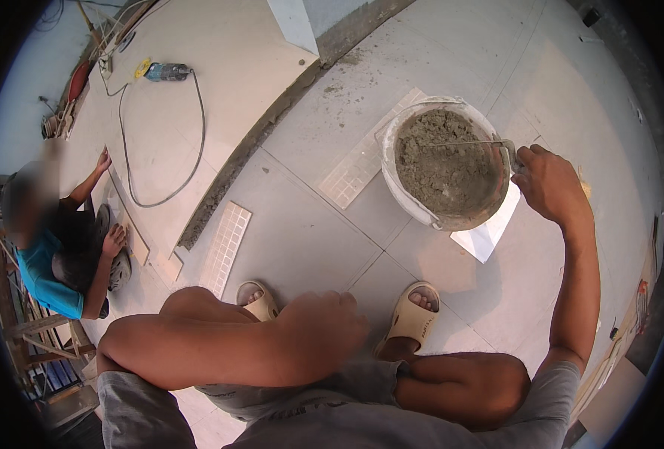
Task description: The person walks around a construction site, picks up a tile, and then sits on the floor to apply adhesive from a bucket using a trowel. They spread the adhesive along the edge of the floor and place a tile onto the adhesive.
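Note:
A white bucket (389, 176) of grey wet mortar (440, 168) stands on the tiled floor, ahead and to the right. My right hand (552, 183) is at its right rim, fingers wrapped round the handle of a trowel (489, 142). The trowel's thin metal part reaches left over the mortar; how deep its blade sits I cannot make out. In front of my body, above my knees, my left hand (320, 333) is smeared by motion. Nothing shows clearly in it, and its fingers cannot be told apart.
A co-worker (51, 258) in a blue shirt squats at the left by cut tile strips. Gridded tile strips (227, 247) lie between us and behind the bucket. A blue angle grinder (167, 72) with a looped cord rests on the raised slab, whose rough edge (242, 150) borders the floor.

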Motion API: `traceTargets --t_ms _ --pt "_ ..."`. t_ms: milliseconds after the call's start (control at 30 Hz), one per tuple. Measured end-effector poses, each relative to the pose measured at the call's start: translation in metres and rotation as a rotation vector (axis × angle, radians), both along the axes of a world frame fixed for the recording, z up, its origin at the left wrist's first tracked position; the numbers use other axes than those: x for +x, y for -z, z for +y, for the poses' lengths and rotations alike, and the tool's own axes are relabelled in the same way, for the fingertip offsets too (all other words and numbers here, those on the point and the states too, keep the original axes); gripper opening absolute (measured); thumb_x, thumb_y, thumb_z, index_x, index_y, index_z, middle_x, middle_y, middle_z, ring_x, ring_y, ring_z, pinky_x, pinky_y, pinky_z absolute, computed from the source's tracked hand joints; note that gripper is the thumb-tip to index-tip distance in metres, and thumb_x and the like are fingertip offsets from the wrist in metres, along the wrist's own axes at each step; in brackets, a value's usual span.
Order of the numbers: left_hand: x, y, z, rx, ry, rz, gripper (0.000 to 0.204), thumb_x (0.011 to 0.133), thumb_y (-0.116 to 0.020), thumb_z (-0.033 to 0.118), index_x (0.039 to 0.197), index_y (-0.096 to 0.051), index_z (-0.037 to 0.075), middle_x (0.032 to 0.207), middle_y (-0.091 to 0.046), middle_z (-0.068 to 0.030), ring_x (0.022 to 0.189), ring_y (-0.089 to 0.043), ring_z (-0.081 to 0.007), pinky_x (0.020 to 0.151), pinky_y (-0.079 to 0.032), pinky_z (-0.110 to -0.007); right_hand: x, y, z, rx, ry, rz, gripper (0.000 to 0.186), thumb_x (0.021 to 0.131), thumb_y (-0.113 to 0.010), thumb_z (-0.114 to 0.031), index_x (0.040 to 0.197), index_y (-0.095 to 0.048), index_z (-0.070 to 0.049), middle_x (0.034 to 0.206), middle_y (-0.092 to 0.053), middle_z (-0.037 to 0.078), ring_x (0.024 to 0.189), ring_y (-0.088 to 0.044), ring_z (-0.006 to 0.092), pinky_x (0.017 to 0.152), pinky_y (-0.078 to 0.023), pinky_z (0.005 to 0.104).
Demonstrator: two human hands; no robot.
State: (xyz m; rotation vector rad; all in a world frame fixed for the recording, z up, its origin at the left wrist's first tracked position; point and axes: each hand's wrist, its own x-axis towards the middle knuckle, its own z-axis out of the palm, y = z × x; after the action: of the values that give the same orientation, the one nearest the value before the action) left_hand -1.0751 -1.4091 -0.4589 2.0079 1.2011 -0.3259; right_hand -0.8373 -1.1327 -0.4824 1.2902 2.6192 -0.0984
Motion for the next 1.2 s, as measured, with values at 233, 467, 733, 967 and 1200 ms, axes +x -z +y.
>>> traceTargets --t_ms 233,467,733,967,1200 --pt "0.013 0.000 0.016 -0.269 -0.069 0.071 0.026 0.089 -0.061 0.024 0.092 -0.071 0.001 0.103 -0.064 -0.0179 0.094 -0.066 -0.0291 0.072 -0.055 -0.038 0.011 0.025 0.006 0.032 0.043 0.093 0.021 0.083 -0.071 -0.012 0.093 -0.059 0.003 0.090 -0.064 0.023 0.087 -0.062 0.0433 0.076 -0.049 0.0493" --pt "0.001 -0.004 0.013 -0.414 -0.153 0.036 0.026 0.089 -0.061 0.025 0.095 -0.073 0.002 0.108 -0.064 -0.0204 0.100 -0.065 -0.0323 0.078 -0.055 -0.043 -0.005 0.004 0.007 -0.200 0.110 0.133 0.020 0.081 -0.069 -0.008 0.089 -0.059 0.007 0.090 -0.060 0.027 0.091 -0.056 0.0447 0.079 -0.045 0.0471" --pt "-0.007 -0.012 -0.008 -0.424 -0.402 0.171 0.032 0.088 -0.065 0.025 0.110 -0.064 0.002 0.108 -0.061 -0.0194 0.096 -0.066 -0.0317 0.080 -0.054 -0.044 -0.016 -0.013 0.039 -0.329 0.068 -0.075 0.026 0.082 -0.070 -0.008 0.102 -0.062 0.006 0.097 -0.060 0.024 0.096 -0.058 0.0387 0.087 -0.045 0.0431" --pt "0.010 0.008 -0.047 -0.440 -0.344 0.261 0.037 0.090 -0.064 0.030 0.114 -0.062 0.002 0.108 -0.060 -0.0198 0.096 -0.066 -0.0313 0.072 -0.055 -0.039 0.005 0.030 0.055 -0.184 -0.083 0.237 0.024 0.077 -0.072 -0.008 0.095 -0.065 0.006 0.088 -0.064 0.022 0.092 -0.060 0.0398 0.082 -0.047 0.0430" --pt "0.024 0.012 0.005 -0.249 -0.355 0.303 0.045 0.085 -0.066 0.022 0.123 -0.058 0.000 0.123 -0.056 -0.0242 0.106 -0.063 -0.0323 0.078 -0.055 -0.037 -0.005 0.004 0.047 -0.323 0.008 0.028 0.024 0.078 -0.074 -0.013 0.088 -0.064 0.006 0.086 -0.064 0.023 0.088 -0.061 0.0418 0.078 -0.047 0.0456"
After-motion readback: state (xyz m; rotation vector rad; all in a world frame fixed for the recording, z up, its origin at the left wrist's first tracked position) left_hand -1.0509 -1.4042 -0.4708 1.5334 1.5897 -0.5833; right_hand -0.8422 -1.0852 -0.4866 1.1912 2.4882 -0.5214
